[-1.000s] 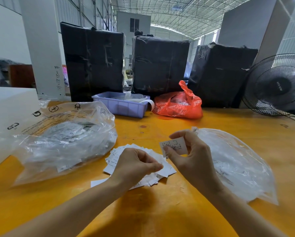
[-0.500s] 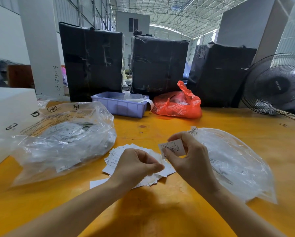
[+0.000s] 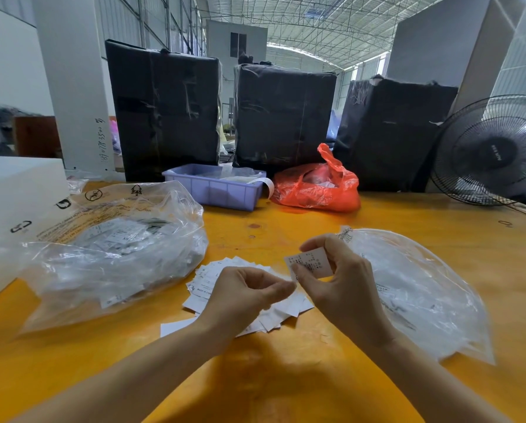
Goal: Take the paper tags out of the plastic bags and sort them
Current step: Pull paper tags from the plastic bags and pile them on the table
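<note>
Right hand [image 3: 344, 288]: raised just above the table, thumb and fingers pinching a small stack of printed paper tags [image 3: 309, 264] by its lower right part, print facing the camera. Left hand [image 3: 243, 293]: hovering over the loose pile, fingers curling inward, thumb and forefinger tips nearly meeting beside the held stack's lower corner; whether a single tag is sitting between them cannot be told. Loose pile of tags [image 3: 208, 283]: fanning out on the yellow table [image 3: 286, 383] directly under and behind the left hand, one slip [image 3: 176, 326] lying apart at its near edge. Handling, as a judgement: tags appearing very light, thin and bendable, likely sliding over one another and lifting in any draught; best taken by a corner or short edge with a fingertip pinch, one at a time. Clear plastic bag, right [image 3: 423, 288]: lying flat just beside the right wrist, some tags showing inside. Clear plastic bag, left [image 3: 109, 248]: bulging, holding many more tags, well left of the pile. Further back: lilac bin [image 3: 213, 190], red bag [image 3: 319, 187], black-wrapped bales [image 3: 164, 108], a fan [image 3: 493, 151] standing at far right.
</note>
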Demonstrator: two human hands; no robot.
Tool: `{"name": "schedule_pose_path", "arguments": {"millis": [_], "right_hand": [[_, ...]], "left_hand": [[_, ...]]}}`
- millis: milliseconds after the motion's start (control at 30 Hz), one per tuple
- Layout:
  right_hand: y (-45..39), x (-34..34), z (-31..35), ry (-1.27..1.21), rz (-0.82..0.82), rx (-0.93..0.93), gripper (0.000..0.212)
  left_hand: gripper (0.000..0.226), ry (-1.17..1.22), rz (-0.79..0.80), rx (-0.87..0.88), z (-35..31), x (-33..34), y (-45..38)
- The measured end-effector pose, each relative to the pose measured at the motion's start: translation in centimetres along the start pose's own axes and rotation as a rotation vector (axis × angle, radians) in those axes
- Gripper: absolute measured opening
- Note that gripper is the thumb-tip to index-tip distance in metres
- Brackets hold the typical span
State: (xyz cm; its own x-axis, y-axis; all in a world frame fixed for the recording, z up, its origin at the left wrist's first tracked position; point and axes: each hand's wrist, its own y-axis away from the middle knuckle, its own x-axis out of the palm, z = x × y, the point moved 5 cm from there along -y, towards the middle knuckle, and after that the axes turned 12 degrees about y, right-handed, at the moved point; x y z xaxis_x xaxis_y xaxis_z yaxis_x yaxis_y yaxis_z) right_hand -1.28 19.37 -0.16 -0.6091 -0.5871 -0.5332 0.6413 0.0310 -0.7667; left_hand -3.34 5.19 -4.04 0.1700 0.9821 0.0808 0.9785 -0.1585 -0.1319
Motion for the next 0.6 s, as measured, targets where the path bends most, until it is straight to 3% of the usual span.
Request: {"name": "schedule_pose_path", "arguments": {"millis": [200, 400, 600], "right_hand": [[-0.29, -0.41, -0.24, -0.073, -0.018, 0.051, 0.029], [-0.41, -0.69, -0.31, -0.253, -0.019, 0.133, 0.029], [-0.29, -0.51, -0.35, -0.254, 0.002, 0.128, 0.028]], "left_hand": [[0.014, 0.064, -0.051, -0.079, 0.2, -0.15, 0.07], [0.023, 0.069, -0.015, -0.105, 0.53, -0.19, 0.07], [0.023, 0.118, 0.009, -0.108, 0.63, -0.08, -0.13]]}}
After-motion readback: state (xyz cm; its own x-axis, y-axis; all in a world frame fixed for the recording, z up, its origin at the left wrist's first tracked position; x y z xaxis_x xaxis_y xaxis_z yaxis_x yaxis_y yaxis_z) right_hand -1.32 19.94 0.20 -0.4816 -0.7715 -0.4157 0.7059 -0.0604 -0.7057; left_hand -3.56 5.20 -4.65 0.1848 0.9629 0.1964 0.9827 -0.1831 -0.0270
